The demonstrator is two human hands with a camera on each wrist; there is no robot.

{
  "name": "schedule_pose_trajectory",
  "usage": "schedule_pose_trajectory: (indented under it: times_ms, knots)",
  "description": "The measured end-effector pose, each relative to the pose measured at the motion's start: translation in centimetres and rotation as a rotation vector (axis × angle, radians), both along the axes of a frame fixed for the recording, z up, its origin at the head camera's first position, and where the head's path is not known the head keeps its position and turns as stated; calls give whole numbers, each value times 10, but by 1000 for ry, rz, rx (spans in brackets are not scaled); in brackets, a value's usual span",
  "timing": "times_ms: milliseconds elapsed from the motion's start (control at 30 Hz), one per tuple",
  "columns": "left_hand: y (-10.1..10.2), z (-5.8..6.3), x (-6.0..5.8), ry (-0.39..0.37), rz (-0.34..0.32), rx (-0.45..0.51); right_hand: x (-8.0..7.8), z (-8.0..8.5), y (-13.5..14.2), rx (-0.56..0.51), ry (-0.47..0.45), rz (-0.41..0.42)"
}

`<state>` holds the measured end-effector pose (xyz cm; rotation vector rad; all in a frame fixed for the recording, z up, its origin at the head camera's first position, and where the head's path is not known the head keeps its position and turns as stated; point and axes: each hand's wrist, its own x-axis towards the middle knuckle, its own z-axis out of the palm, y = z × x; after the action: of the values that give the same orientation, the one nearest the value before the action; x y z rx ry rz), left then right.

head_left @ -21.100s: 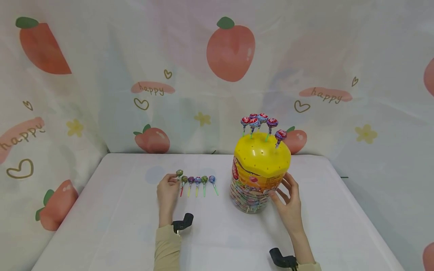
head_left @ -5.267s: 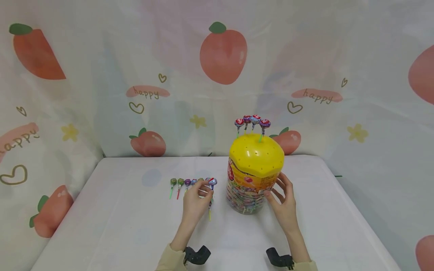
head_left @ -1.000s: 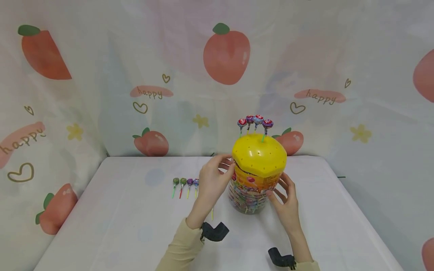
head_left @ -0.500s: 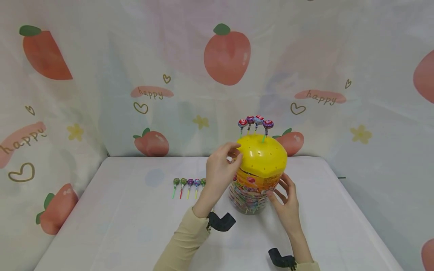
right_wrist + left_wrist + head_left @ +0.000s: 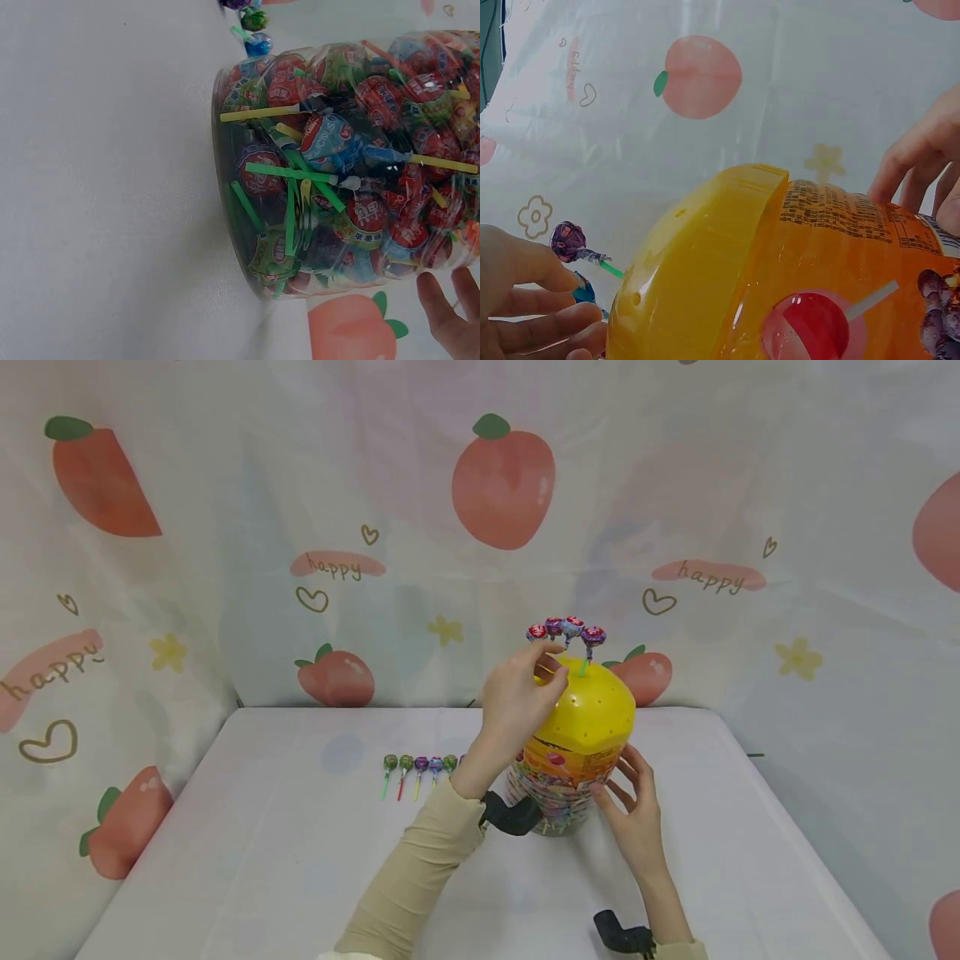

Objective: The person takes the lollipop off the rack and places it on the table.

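Observation:
A clear plastic jar [image 5: 558, 789] full of wrapped lollipops stands on the table, topped by a yellow lid [image 5: 592, 710] with small holes. Several lollipops [image 5: 593, 636] stand upright by their sticks at the lid's far side. My left hand [image 5: 521, 697] is over the lid's left part, thumb and forefinger apart close to those lollipops. In the left wrist view its fingers [image 5: 544, 322] lie beside a purple-wrapped lollipop [image 5: 568, 241], and nothing shows in their grasp. My right hand [image 5: 637, 810] holds the jar's right side, thumb in front and fingers curved behind.
Left of the jar, several lollipops [image 5: 421, 765] lie in a row on the white-covered table [image 5: 285, 843], and my left forearm covers the row's right end. A patterned cloth [image 5: 405, 468] hangs behind the table.
My left hand has risen from the jar's left side to the lollipops on the lid. Earlier it was at the row. The lid bears fewer lollipops than in the oldest frame. The right hand stays.

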<state>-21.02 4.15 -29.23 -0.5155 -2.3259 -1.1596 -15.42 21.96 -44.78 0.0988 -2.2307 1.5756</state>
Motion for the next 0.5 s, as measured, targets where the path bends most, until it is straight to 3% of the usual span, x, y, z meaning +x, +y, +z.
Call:
schedule_pose_trajectory:
  times_ms: [200,500]
  knots:
    - [9,7,-11,-6,-19,-18,-2,-4,1,-17,1,10]
    - [20,7,-15,1,-36,-30,10,18,-8,-17,-33,-3]
